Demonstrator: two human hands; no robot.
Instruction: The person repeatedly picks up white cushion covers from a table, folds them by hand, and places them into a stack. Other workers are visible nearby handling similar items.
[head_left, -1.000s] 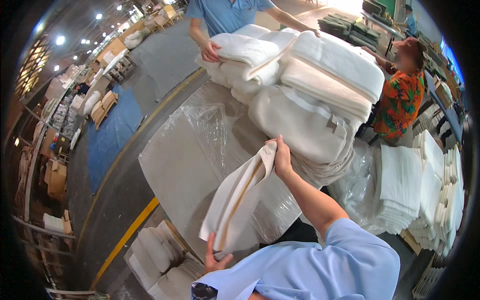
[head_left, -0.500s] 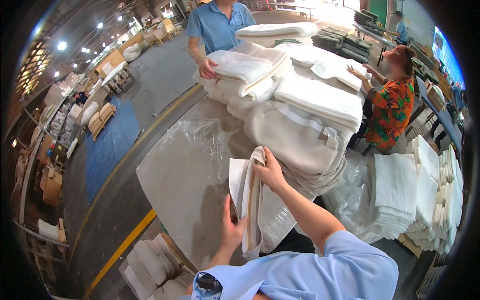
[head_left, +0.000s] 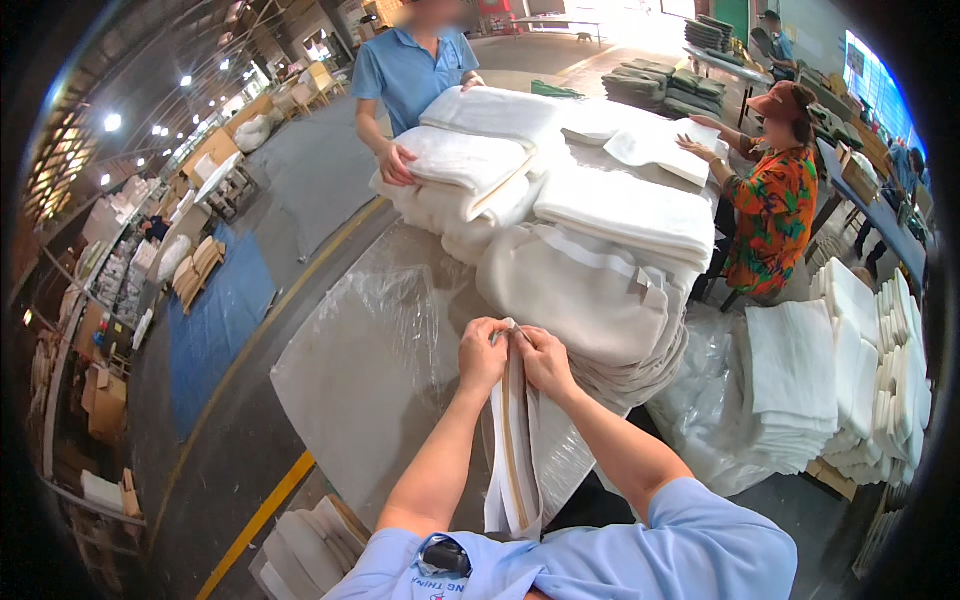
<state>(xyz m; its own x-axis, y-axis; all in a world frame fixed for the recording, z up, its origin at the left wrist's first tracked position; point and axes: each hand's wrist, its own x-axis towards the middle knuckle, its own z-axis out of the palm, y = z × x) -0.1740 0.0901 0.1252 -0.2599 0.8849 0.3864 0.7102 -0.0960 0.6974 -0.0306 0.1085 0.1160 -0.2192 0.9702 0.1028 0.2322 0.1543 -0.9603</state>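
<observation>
My left hand point(head_left: 483, 355) and my right hand point(head_left: 544, 360) meet at the far end of a long folded strip of white and beige fabric point(head_left: 514, 455). Both pinch that end between their fingertips, and the fingers partly hide it. From there the fabric runs back between my forearms toward my body, with a tan band along its length. Just beyond my right hand lies a thick stack of beige fabric pieces point(head_left: 570, 300), with a white strip across its top.
Clear plastic covers the work table point(head_left: 345, 365). Folded white fabric point(head_left: 620, 215) is piled behind the beige stack. A person in blue point(head_left: 410, 80) stands at the far side; another in a patterned shirt point(head_left: 780, 210) handles fabric at right. White stacks point(head_left: 795, 370) stand at right.
My left hand has moved up from the strip's lower part to its far end, joining my right hand. The person in blue now has a second hand on the white pile.
</observation>
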